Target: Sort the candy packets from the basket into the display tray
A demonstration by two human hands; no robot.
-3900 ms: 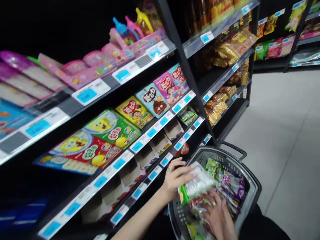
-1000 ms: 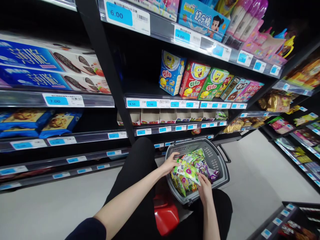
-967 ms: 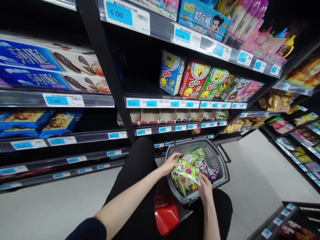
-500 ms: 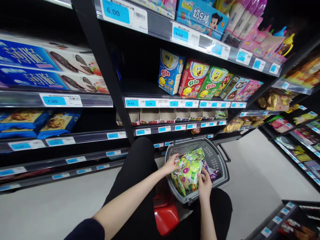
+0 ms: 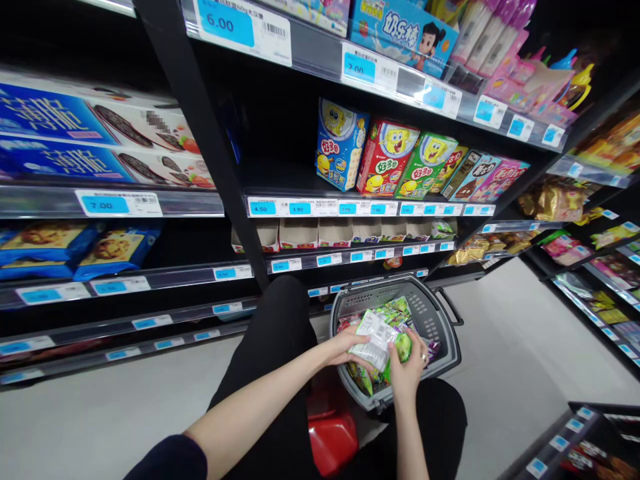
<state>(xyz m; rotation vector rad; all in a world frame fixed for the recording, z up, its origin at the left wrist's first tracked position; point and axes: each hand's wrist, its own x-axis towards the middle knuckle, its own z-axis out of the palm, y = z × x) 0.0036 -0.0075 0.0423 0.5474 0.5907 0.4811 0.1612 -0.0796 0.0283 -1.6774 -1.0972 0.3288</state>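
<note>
Over a grey shopping basket, both my hands hold a candy packet whose white printed back faces up. My left hand pinches its left edge, the fingers partly beneath it. My right hand, with a ring on one finger, closes on its green right end. Whether that green end belongs to the same packet or to a second one, I cannot tell. Beneath them lie several green and purple candy bags, partly hidden by the packet and my hands.
Boxed snacks stand on the shelf ahead, with open cartons one level lower. Blue cookie boxes are stacked at the left. A red object sits on the floor between my legs. More stocked shelves line the right.
The green printed front of the packet was facing up; now its white back shows. My right hand has moved slightly up and turned. The basket stays in place.
</note>
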